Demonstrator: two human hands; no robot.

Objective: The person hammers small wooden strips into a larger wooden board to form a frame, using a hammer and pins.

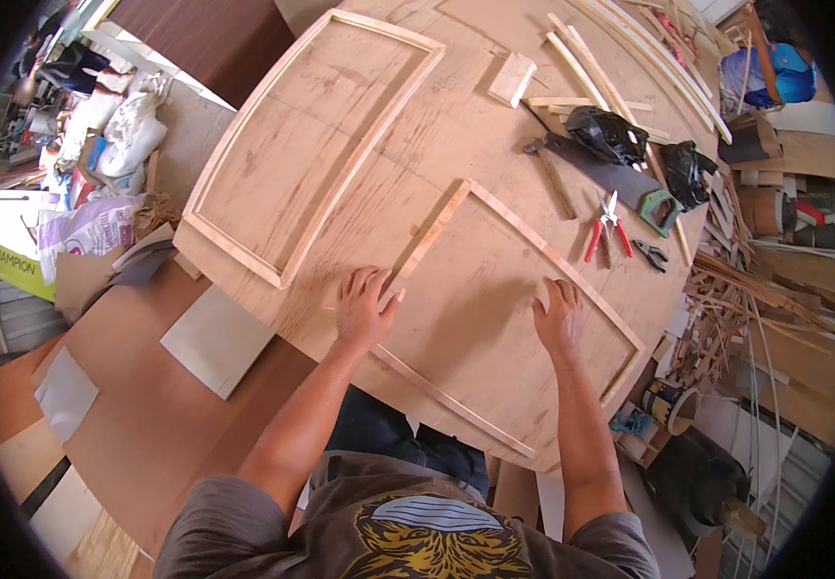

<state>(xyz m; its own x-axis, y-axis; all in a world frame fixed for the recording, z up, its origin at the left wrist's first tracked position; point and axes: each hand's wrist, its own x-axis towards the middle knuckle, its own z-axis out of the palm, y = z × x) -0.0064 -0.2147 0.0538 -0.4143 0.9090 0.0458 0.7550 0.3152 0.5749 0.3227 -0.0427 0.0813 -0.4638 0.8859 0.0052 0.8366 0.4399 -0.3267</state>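
Note:
A rectangle of thin pale wooden strips point(559, 262) lies on the plywood tabletop point(338, 245) in front of me. My left hand point(364, 307) is at its left side, fingers apart and slightly bent over the left strip, apparently touching it. My right hand point(559, 314) is inside the rectangle beside the long right strip, fingers spread and a little curled; whether it touches the strip I cannot tell. Neither hand appears to grip anything. Farther back to the left lies a second wooden frame point(259, 114), its corners joined, on the same tabletop.
Right of the frames lie a hammer point(556, 179), a green-handled saw point(615, 183), red-handled snips point(602, 232), black pliers point(651, 256), black bags point(606, 133), a small block point(512, 79) and loose strips point(668, 68). Offcuts point(726, 289) heap beyond the right edge; sacks point(128, 130) and boards sit left.

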